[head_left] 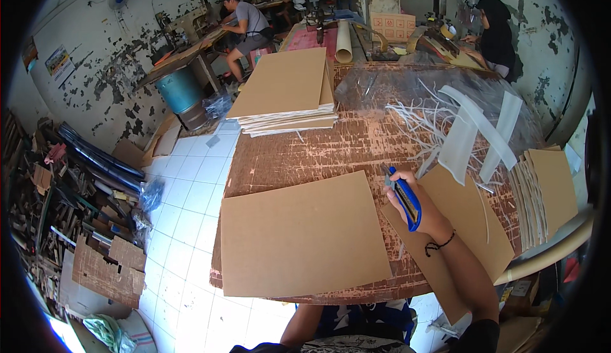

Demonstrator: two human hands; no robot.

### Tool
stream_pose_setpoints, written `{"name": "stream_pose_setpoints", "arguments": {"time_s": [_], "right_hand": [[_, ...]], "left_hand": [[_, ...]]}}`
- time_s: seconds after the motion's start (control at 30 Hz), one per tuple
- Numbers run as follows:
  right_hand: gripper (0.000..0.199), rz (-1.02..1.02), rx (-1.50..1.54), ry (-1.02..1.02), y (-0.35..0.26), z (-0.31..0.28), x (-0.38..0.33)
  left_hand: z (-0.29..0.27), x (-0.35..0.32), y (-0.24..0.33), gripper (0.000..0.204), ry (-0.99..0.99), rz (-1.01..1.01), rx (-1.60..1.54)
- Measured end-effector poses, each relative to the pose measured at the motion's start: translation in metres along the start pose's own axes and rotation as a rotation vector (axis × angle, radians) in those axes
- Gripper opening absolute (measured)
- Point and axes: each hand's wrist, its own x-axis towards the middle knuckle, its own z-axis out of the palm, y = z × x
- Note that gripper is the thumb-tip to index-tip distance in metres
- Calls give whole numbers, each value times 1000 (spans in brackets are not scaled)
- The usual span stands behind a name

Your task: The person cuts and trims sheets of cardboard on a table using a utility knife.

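Workshop, peeling walls, tiled floor. Worn wooden table (356, 143). Large cardboard sheet (299, 235) lies flat at near edge; cardboard stack (286, 92) at far side, white strips (471, 130) to the right. Right hand (410, 203), fingers clamped on blue box cutter (406, 200), just right of the sheet. Left hand out of sight.

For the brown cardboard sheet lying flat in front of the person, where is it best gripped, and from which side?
Probably the near edge of the cardboard sheet, from the person's side: it lies flat, but that edge seems to overhang the table rim, so fingers could get underneath.
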Motion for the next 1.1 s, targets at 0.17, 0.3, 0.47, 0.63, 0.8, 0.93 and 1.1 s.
{"name": "stream_pose_setpoints", "arguments": {"time_s": [0.17, 0.3, 0.47, 0.63, 0.8, 0.93, 1.1], "right_hand": [[40, 21, 7, -3, -2, -1, -1], [40, 26, 30, -10, -5, -3, 0], [39, 10, 40, -17, -10, -5, 3], [38, 44, 66, -4, -7, -4, 0], [38, 58, 64, -4, -6, -2, 1], [37, 102, 64, -20, -9, -7, -1], [37, 75, 73, -26, -9, -5, 2]], "left_hand": [[-23, -2, 14, 37, 21, 26, 18], [-38, -1, 23, 38, 41, 42, 29], [-52, -3, 36, 38, 65, 63, 59], [-57, -1, 44, 38, 67, 75, 79], [-64, 1, 50, 38, 75, 88, 83], [-63, 5, 52, 39, 67, 87, 96], [-66, 3, 59, 39, 78, 97, 108]]}}
